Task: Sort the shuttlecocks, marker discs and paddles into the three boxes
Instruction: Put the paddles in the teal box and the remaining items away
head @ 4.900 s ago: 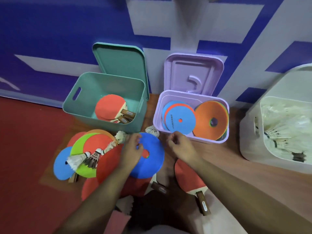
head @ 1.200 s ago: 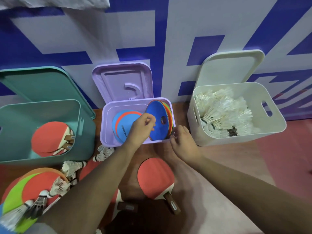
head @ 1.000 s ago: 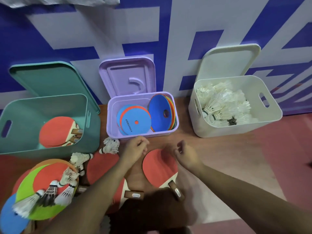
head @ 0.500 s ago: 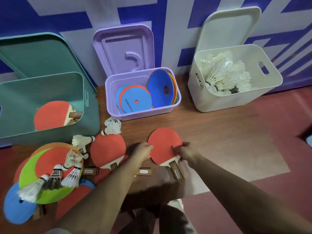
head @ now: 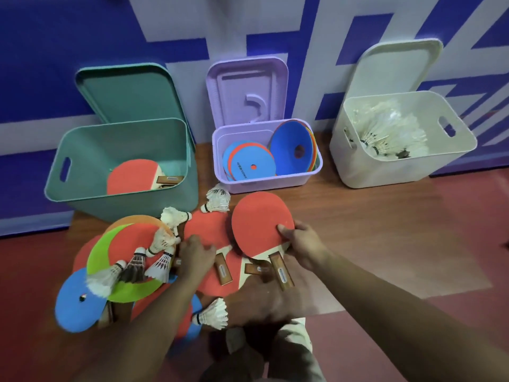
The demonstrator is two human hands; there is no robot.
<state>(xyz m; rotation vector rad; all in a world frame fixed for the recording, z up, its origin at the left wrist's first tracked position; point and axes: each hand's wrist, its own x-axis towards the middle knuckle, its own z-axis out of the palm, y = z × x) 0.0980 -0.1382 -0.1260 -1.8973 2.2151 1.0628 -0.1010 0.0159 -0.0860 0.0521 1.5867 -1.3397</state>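
Paddle [head: 257, 224] in right hand [head: 304, 245]; left hand [head: 197, 253] hold unclear

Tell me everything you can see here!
teal box: one, left, with red paddles inside
purple box: one, middle, with blue and orange discs inside
white box: one, right, full of white shuttlecocks
lids: three, matching colours, propped behind their boxes
floor paddles: several, red
floor discs: pile, blue, green, red, orange
floor shuttlecocks: several, mostly white
left hand: on a floor paddle, grip unclear
right hand: gripping top paddle
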